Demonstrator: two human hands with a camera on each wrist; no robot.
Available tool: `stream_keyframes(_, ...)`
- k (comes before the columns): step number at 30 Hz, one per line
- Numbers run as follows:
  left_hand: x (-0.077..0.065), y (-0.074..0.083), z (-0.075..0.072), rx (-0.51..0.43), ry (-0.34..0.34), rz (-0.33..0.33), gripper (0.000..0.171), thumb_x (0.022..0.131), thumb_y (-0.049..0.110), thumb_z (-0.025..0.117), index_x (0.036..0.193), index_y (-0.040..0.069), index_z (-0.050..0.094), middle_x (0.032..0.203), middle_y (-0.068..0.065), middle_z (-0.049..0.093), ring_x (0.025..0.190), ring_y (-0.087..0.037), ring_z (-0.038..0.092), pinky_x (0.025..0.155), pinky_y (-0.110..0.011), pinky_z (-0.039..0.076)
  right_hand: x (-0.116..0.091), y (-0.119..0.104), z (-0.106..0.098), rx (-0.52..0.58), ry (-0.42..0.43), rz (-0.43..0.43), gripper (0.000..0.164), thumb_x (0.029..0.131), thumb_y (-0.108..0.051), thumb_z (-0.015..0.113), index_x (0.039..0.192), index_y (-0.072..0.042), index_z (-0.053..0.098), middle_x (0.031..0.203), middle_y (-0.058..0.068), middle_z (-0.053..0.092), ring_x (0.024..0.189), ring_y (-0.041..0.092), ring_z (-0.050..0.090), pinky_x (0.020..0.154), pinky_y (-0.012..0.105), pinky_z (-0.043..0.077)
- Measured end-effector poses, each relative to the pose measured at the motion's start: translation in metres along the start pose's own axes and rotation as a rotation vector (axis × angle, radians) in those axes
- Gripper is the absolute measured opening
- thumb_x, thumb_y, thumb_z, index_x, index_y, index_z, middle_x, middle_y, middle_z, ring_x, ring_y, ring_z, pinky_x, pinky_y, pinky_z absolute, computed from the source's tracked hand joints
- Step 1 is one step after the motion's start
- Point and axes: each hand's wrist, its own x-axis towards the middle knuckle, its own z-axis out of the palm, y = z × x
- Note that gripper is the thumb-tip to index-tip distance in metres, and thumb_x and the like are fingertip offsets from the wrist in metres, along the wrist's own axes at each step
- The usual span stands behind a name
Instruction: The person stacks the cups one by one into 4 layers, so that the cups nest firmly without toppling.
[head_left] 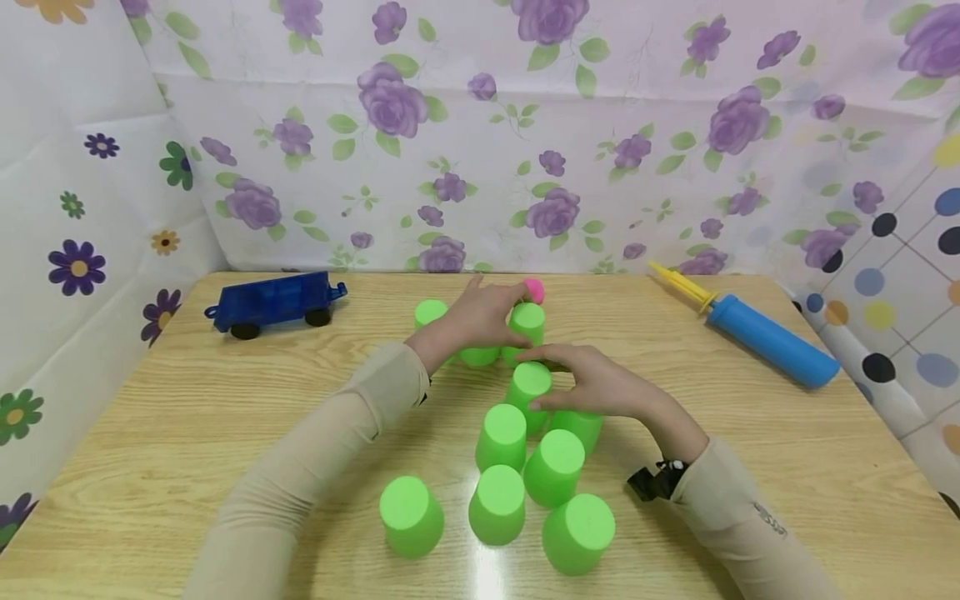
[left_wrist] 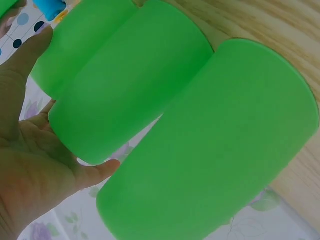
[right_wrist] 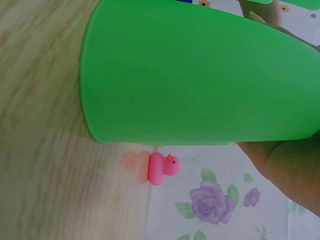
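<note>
Several green cups stand upside down on the wooden table. My left hand (head_left: 483,318) holds a green cup (head_left: 528,320) at the back, thumb on its near side and fingers on its far side. Two more cups stand beside it, one of them a green cup (left_wrist: 215,145) large in the left wrist view. My right hand (head_left: 592,382) grips another green cup (head_left: 531,385), just nearer to me, between thumb and fingers. A green cup (right_wrist: 195,75) in front hides most of that grip in the right wrist view. Behind the left hand's cup sits a pink toy duck (right_wrist: 161,167).
Nearer to me stand further cups, among them a green cup (head_left: 411,517) at the front left and a green cup (head_left: 577,533) at the front right. A blue toy wagon (head_left: 273,302) stands back left. A blue hand pump (head_left: 772,337) lies back right.
</note>
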Motion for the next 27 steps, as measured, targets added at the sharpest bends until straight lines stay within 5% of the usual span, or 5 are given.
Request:
stream_keyframes(5,0.000,0.000,-0.001,-0.016,-0.014,0.002,0.059,0.075,0.045,0.076,0.120,0.018,0.051,0.120,0.005,0.061,0.114,-0.017,0.055,0.110,-0.058,0.015,0.000,0.001,0.000,-0.008,0.009,-0.014,0.057,0.083,-0.033,0.070,0.133,-0.015,0.050,0.125,-0.002,0.058,0.112,0.015,0.056,0.097,0.042,0.045)
stream_keyframes(12,0.002,-0.003,-0.003,-0.059,-0.042,0.002,0.060,0.076,0.043,0.075,0.123,0.013,0.052,0.117,-0.003,0.063,0.109,-0.020,0.058,0.096,-0.038,0.043,-0.001,-0.001,-0.003,-0.033,0.029,-0.009,0.057,0.083,-0.036,0.070,0.132,-0.015,0.051,0.125,-0.003,0.059,0.112,0.013,0.056,0.097,0.038,0.045)
stream_keyframes(18,0.000,-0.006,-0.005,-0.131,-0.057,-0.006,0.062,0.075,0.040,0.077,0.124,0.014,0.051,0.122,-0.003,0.060,0.114,-0.023,0.055,0.096,-0.037,0.043,-0.006,-0.003,-0.015,-0.029,0.091,-0.008,0.055,0.081,-0.039,0.071,0.130,-0.018,0.054,0.126,-0.004,0.058,0.112,0.013,0.057,0.098,0.036,0.045)
stream_keyframes(27,-0.026,-0.014,-0.024,-0.347,0.079,0.016,0.069,0.073,0.043,0.078,0.130,0.019,0.048,0.125,0.002,0.055,0.117,-0.017,0.049,0.095,-0.037,0.043,-0.019,-0.002,-0.041,-0.045,0.176,0.023,0.056,0.082,-0.037,0.071,0.132,-0.021,0.052,0.126,-0.004,0.057,0.111,0.015,0.057,0.098,0.040,0.044)
